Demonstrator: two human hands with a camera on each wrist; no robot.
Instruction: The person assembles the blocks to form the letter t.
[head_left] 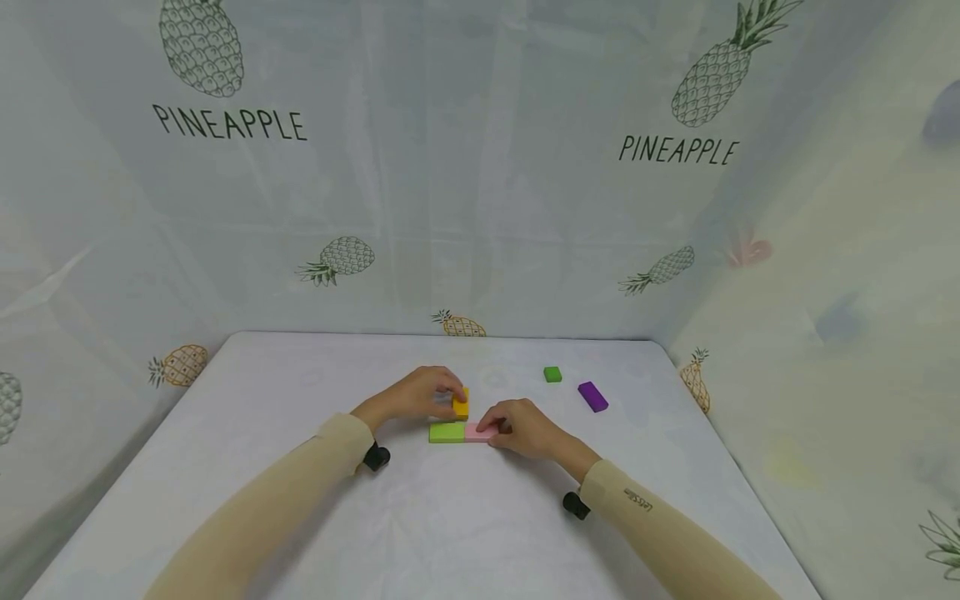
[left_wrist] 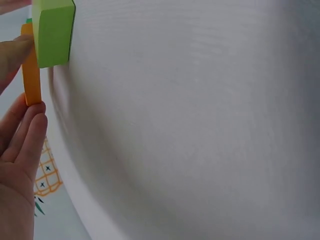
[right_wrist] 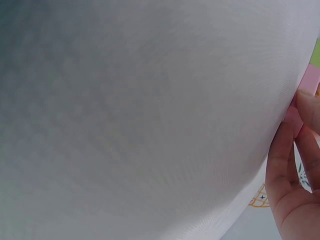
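Note:
My left hand [head_left: 420, 393] pinches an orange-yellow block [head_left: 461, 406] between thumb and fingers, just behind the light green block. In the left wrist view the orange block [left_wrist: 31, 75] looks thin and flat, held at both ends. A light green block [head_left: 447, 432] lies on the table with its right end against a pink block [head_left: 477, 432]; together they form one straight row. The right hand [head_left: 528, 427] grips the right end of the pink block with thumb and fingers, hiding that end. In the right wrist view the pink block [right_wrist: 310, 80] shows between the fingertips.
A small green block [head_left: 552, 374] and a purple oblong block [head_left: 592, 397] lie at the back right of the white table [head_left: 337, 533]. Cloth printed with pineapples [head_left: 480, 183] hangs behind the table and along its sides.

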